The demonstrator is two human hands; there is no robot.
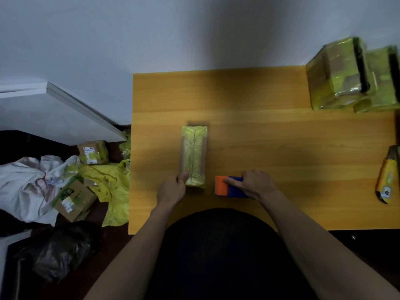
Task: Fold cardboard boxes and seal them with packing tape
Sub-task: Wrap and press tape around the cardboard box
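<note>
A narrow cardboard box (194, 152) wrapped in yellow-green tape lies lengthways on the wooden table (281, 137), left of centre. My left hand (173, 188) grips its near left corner, thumb on top. Just right of the box sits an orange and blue tool (229, 186), probably a tape cutter. My right hand (252, 184) holds its blue part, with a finger stretched along the top toward the orange end.
Several taped boxes (350, 76) are stacked at the table's far right corner. A yellow tape dispenser (387, 176) lies at the right edge. On the floor to the left are cardboard boxes (73, 198), white and black bags and a yellow plastic bag (112, 187).
</note>
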